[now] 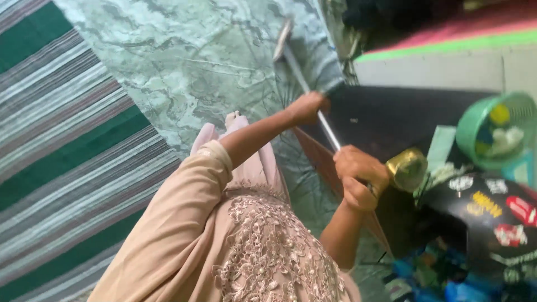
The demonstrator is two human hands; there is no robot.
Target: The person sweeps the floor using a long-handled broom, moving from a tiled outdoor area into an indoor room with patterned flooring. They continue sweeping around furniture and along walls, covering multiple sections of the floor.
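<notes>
**A:** What is in the hands?

**B:** A long, thin metal rod (327, 126), pale grey, running on a slant from the upper middle of the view down toward the right. Its far end (282, 39) widens into a flatter, blurred piece lying over the green marbled floor (184, 61).

**A:** How is it held?

**B:** Both hands are closed round it. The left hand (309, 106) is wrapped around the rod higher up, fingers curled tight. The right hand (359, 176) is clenched lower down, nearer the body, and the rod passes out of sight inside that fist. The two hands are near each other but apart, with a bare stretch of rod between them.

**A:** What lies right beside them?

**B:** Just beside the right hand sits a shiny gold-coloured round object (407, 168), perhaps a tin; it is too blurred to tell whether the hand touches it. Under the rod is a dark flat surface (403, 114) with a brownish edge (321, 159) slanting below the hands.

**A:** And farther out?

**B:** To the right, a green plastic basket (469, 131) holds small yellow and white things. Below it is a black rounded object (492, 215) covered in coloured stickers, and blue items at the bottom corner. The person's beige sleeve (184, 212) and lace-trimmed garment (268, 251) fill the lower middle. On the left lies a striped mat (61, 156) in green, white and purple.
</notes>
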